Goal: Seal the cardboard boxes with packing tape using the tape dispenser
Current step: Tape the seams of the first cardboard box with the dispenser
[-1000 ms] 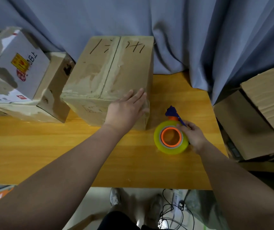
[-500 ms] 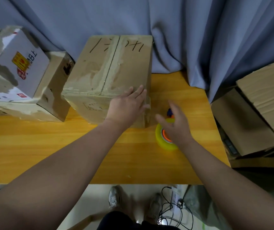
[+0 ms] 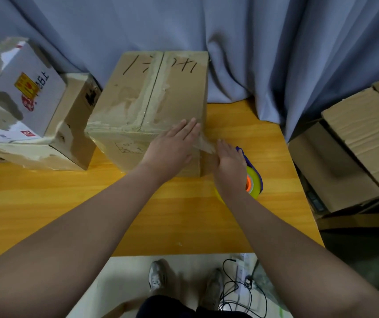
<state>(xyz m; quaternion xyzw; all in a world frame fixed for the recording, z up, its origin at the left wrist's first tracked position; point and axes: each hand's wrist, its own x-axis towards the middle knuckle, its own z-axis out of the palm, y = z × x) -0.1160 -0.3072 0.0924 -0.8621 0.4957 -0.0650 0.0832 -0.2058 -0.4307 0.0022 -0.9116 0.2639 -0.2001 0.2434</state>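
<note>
Head view: the right hand (image 3: 228, 164) has let go of the tape dispenser (image 3: 255, 177), which now lies on the wooden table (image 3: 69, 203) just right of the box (image 3: 138, 99), half hidden behind that wrist. Both hands have straight fingers and grip nothing. The left hand (image 3: 172, 145) lies flat on the box's near corner, and the right presses its side, with a crinkled clear tape strip (image 3: 203, 143) between them. I'd say they're smoothing it down. The cardboard is scuffed and dull, with glossy old tape along the seam.

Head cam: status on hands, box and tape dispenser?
Left hand flat on near right corner of center box. Right hand open against its right side, at loose tape strip. Tape dispenser on table, unheld. Nothing else in the way.
</note>
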